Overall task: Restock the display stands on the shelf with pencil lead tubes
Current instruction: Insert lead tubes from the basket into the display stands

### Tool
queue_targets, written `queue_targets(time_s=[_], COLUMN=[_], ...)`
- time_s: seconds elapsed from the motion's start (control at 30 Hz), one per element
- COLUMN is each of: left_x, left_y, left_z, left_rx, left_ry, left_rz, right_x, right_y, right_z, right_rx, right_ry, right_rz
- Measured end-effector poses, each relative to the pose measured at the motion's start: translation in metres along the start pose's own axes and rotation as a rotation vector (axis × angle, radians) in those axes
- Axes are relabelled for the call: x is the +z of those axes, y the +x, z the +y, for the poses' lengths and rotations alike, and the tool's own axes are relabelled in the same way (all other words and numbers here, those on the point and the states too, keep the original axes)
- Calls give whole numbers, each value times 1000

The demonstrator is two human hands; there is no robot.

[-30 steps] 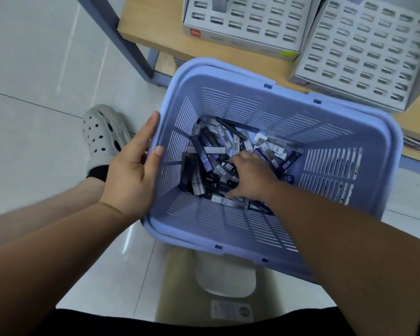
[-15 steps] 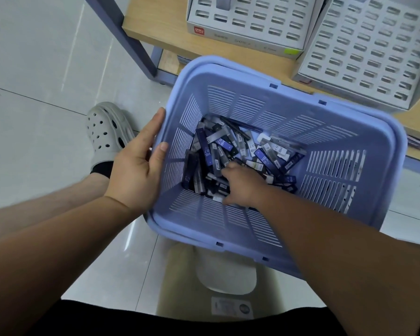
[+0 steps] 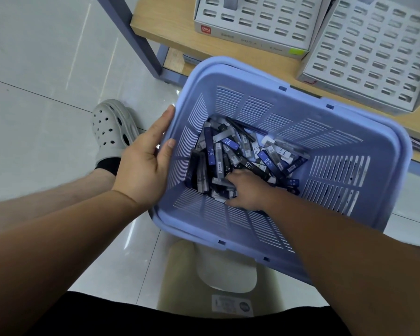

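pencil lead tubes (image 3: pixel 228 151) jumbled all ways in basket (image 3: pixel 349 132); left hand (image 3: pixel 141 166) clasps rim, right hand (image 3: pixel 246 190) grip unclear

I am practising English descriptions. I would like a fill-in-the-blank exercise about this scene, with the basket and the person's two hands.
1. The ____ hand holds the blue basket by its side rim.
2. The right hand reaches into the pencil lead tubes lying at the basket's ____.
3. Several tubes carry the grade letters ____.
4. The display stands stand on a wooden ____.
Missing words: left; bottom; HB; shelf.
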State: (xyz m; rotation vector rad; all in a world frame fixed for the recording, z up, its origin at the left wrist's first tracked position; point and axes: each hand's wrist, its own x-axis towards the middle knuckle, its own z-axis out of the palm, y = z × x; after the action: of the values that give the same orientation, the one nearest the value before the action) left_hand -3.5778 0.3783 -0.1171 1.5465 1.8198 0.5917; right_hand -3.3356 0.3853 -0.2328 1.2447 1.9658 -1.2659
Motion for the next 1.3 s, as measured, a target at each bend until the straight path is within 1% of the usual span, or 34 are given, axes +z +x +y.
queue_targets(time_s=[0.2,0.37,0.47,0.6,0.77,1.1,1.23,1.3], left_x=[-2,-2,-1,-1,0,-1,-1,-2], left_y=[-1,0,-1,0,0,0,-1,-1], left_z=[5,6,6,3,2,3,3,4], left_rx=[-35,-44,-45,-32,-26,-44,-46,-35], left_ry=[10,13,15,14,12,-13,-35,-38], left_rz=[-25,-24,-27,-21,-14,-20,-22,-19], right_x=[-14,-13,-8,-1,-2,-14,-39,-56], right_y=[-2,-9,-9,-7,-4,-8,-16,-25], right_z=[-2,7,7,-1,1,15,7,-1], right_rx=[115,170,176,181,212,242,265,247], right_ry=[173,337,328,228,169,389,515,553], right_rz=[-88,-31,0,65,82,122,144,160])
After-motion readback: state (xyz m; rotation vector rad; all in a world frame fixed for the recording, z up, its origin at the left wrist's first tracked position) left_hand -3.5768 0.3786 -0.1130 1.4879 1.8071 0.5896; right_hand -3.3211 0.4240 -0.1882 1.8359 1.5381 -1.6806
